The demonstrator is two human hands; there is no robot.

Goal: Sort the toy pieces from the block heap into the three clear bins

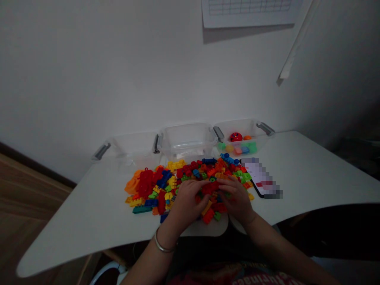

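My 2 hands rest on a heap of red, yellow, blue, green bricks (190, 178), fingers meeting on a red brick (208, 188).

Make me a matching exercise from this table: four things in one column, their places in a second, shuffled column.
Things:
1. phone
2. silver bangle
3. red ball
4. orange piece

Places:
A. left edge of the block pile
B. in the right clear bin
C. on the left wrist
D. flat on the table, right of the pile

Pairs: 1-D, 2-C, 3-B, 4-A
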